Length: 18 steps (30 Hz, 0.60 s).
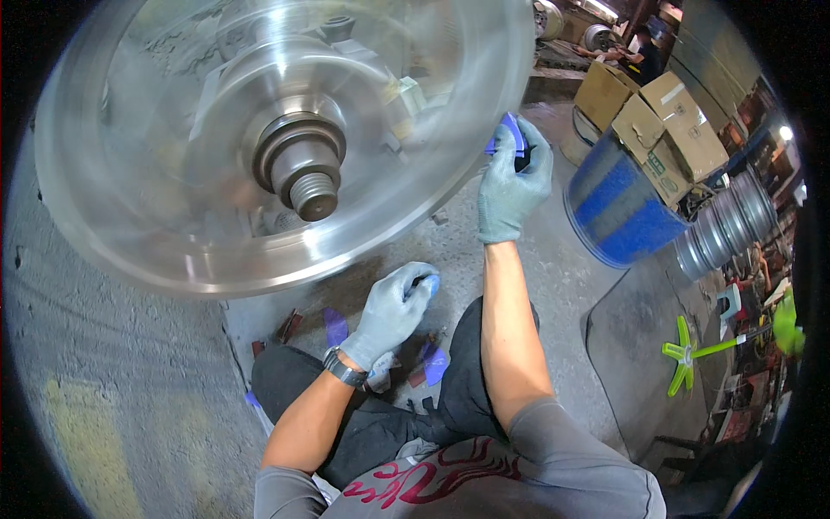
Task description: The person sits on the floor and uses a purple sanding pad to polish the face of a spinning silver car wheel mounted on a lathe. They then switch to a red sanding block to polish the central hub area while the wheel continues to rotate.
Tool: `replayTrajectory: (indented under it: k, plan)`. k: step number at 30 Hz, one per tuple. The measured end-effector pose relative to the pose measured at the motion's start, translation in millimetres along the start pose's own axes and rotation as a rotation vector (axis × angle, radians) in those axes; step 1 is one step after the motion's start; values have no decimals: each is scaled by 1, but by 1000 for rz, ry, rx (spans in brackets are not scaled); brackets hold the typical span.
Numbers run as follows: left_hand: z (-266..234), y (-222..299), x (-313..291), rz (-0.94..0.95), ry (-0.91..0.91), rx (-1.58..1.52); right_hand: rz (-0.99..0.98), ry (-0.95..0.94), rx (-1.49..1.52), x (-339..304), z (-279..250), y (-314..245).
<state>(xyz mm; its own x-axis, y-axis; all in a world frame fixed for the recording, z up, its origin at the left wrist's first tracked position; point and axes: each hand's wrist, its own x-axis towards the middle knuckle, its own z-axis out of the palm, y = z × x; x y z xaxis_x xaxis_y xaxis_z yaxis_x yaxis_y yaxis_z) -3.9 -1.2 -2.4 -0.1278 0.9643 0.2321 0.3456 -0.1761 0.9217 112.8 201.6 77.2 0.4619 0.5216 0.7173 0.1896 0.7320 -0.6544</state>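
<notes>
The grey-gloved right hand holds a thin, bent purple sheet between its fingers at the right edge of a large, round, motion-blurred silver metal wheel. Below the wheel, the grey-gloved left hand has its fingers curled inward, a small blue patch at their tips; whether they grip anything, I cannot tell.

A workshop is seen here, as a big metal wheel is held on a thick shaft and blurred by its spin. More metal wheels are stacked at the right, near a scuffed blue drum topped with cardboard boxes. The grey floor is marked with dirt and dotted with purple scraps, and another person can be seen at the back, close to one more wheel.
</notes>
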Motion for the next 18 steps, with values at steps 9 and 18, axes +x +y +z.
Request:
replayTrajectory:
  k: [9, 18]
  plan:
    - [0, -3, 1, 2, -9, 4, 89, 12, 81, 8, -3, 5]
    - [1, -3, 1, -6, -9, 3, 154, -15, 173, 13, -9, 7]
